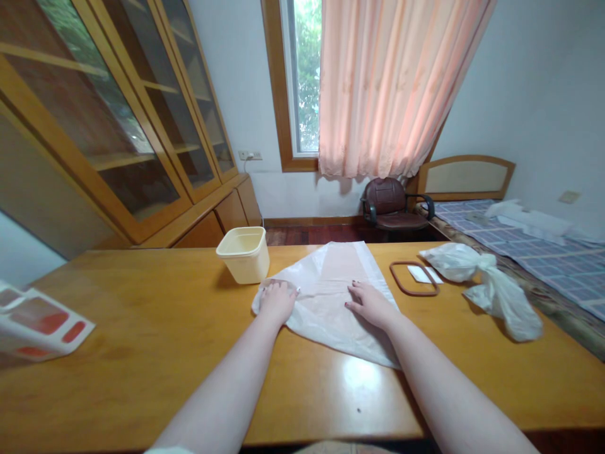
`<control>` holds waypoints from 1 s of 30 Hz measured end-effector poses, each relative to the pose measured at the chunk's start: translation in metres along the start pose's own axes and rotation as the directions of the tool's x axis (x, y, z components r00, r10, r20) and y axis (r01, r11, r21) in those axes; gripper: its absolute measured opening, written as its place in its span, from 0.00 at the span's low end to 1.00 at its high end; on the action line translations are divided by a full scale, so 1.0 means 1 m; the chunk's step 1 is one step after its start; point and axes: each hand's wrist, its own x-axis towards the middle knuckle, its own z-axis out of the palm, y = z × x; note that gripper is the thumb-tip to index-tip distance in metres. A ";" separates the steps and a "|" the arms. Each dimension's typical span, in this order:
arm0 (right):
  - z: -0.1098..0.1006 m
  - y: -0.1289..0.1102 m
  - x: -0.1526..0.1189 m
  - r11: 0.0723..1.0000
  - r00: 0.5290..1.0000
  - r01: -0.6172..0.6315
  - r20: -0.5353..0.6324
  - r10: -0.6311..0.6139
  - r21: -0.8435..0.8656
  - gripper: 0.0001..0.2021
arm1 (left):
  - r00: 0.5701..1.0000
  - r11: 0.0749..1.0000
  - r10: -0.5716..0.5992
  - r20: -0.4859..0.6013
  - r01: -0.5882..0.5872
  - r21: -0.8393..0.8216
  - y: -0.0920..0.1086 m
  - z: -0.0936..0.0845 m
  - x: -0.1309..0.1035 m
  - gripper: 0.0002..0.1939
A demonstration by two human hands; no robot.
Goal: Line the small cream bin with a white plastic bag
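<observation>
A thin white plastic bag [326,277] lies spread out and flattened on the wooden table, somewhat wrinkled. Its left corner is under my left hand [278,301], which rests palm down with the thumb held away from the fingers. My right hand [371,304] lies on the right part of the bag, fingers apart and pressed lightly on the plastic. Just beyond my left hand stands a cream plastic bin [250,257], upright and open at the top. To the right of the bag is a brown rounded ring frame [397,284], lying flat.
Beside the ring frame are small white pieces [418,274] and a knotted white plastic bag [496,290]. A white and orange plastic holder [47,325] stands at the table's left [155,353]. Beyond are a glass-door cabinet [137,113], a brown armchair [392,205] and a bed [558,252].
</observation>
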 end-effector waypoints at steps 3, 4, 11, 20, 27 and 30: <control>-0.001 0.009 0.003 0.987 0.981 -0.155 -0.122 0.150 -0.036 0.21 | 0.993 0.995 -0.095 -0.073 0.093 -0.038 0.002 -0.006 -0.001 0.36; -0.002 0.013 0.004 0.980 0.970 -0.197 -0.155 0.189 -0.033 0.19 | 0.989 0.993 -0.109 -0.095 0.104 -0.061 0.003 -0.009 -0.002 0.37; -0.007 0.039 0.011 0.913 0.844 -0.392 -0.352 0.405 0.112 0.21 | 0.971 0.971 -0.042 -0.237 -0.017 -0.240 0.010 -0.019 -0.007 0.36; -0.002 0.050 0.015 0.616 0.752 -0.325 -0.199 0.628 0.718 0.26 | 0.927 0.887 0.132 -0.350 -0.268 -0.375 0.009 -0.002 -0.005 0.30; 0.001 0.035 0.013 0.486 0.794 -0.232 -0.125 0.595 0.843 0.25 | 0.886 0.752 0.361 -0.291 -0.461 -0.471 0.019 -0.013 -0.014 0.17; 0.005 0.017 0.013 0.496 0.846 -0.113 -0.179 0.503 0.861 0.27 | 0.903 0.639 0.371 -0.215 -0.416 -0.647 0.034 -0.009 -0.025 0.15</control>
